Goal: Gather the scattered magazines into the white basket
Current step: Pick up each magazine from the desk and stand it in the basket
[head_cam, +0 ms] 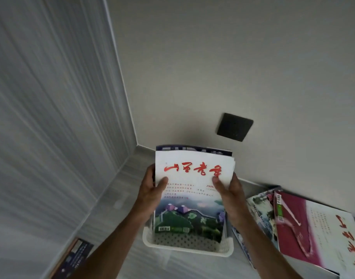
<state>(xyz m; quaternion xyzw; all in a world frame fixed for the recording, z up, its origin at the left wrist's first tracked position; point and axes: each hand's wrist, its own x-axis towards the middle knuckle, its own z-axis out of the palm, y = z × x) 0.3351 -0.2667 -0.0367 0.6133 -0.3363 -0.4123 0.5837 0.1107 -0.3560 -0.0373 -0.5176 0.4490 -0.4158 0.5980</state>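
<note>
- A small stack of magazines (pixel 192 190) is held upright between both hands, its lower edge already down inside the white basket (pixel 187 245); the upright hold is judged to suit sliding the stack down along the basket's far wall instead of dropping it flat.
- The left hand (pixel 150 190) grips the stack's left edge, with the thumb pressed on the front cover and the fingers wrapped behind, out of sight.
- The right hand (pixel 230 195) grips the right edge the same way, thumb on the cover, fingers hidden behind; both hands are thus closed on the stack.
- At least two magazines are held together: a dark-topped cover shows behind the white one with red lettering.
- The basket stands on the floor (pixel 112 200) near the corner of the room, just in front of the wall (pixel 212 67).
- More magazines are left to gather: a crimson-and-white one (pixel 313 232) lies to the right of the basket, overlapping another (pixel 261 214) beneath it, and a dark one (pixel 73 258) lies at the lower left beside the panelled wall.
- A dark socket plate (pixel 235 126) is set in the wall above the stack; it is well clear.
- Nothing is seen blocking the way down; the right forearm passes over the magazines lying on the right.
</note>
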